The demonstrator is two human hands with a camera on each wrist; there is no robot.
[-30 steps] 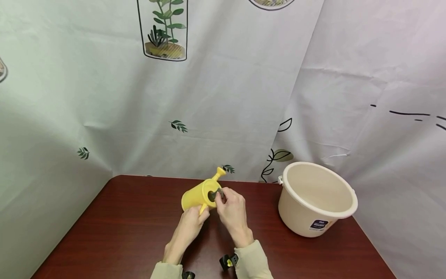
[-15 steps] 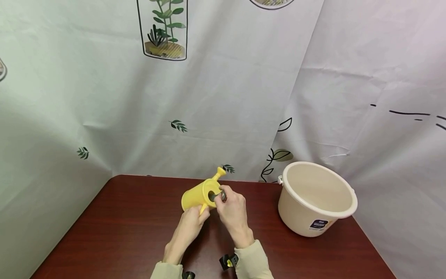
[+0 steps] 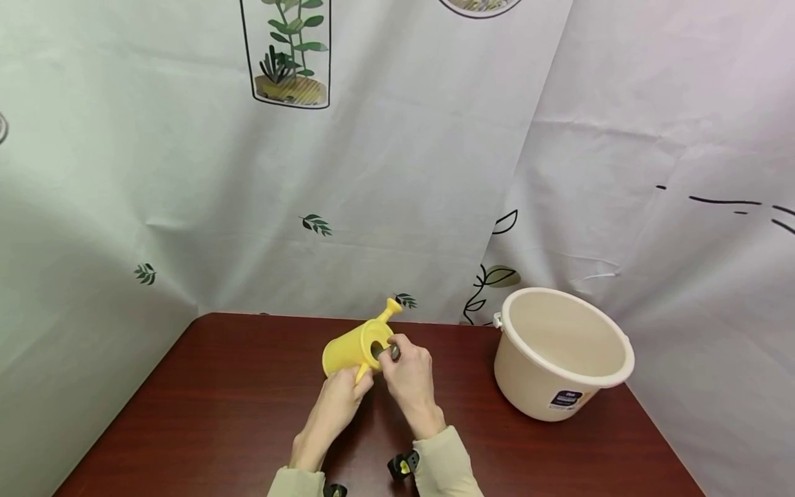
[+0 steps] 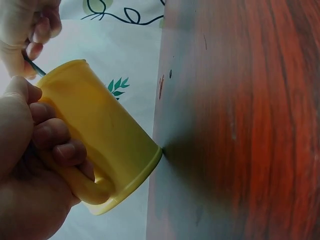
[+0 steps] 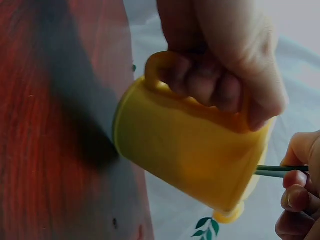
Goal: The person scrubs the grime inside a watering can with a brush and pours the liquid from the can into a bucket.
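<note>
My left hand (image 3: 340, 395) grips the handle of a yellow watering can (image 3: 345, 351), which tilts with its opening toward my right hand and its spout up and back. In the left wrist view the fingers (image 4: 52, 132) curl round the handle of the can (image 4: 107, 127). My right hand (image 3: 411, 376) pinches a thin dark green item (image 5: 272, 171) at the can's opening; its far end is inside the can, hidden. The can's lower rim (image 5: 118, 125) appears to touch the table, though the contact is hard to tell.
A cream bucket (image 3: 559, 355) stands at the right of the dark red wooden table (image 3: 236, 400). Behind the table hangs a pale cloth (image 3: 397, 172) printed with plants. Both wrists wear dark straps.
My right hand has shifted slightly and turned a little at the can's opening, still pinching the dark green item. The left hand and the can have hardly moved.
</note>
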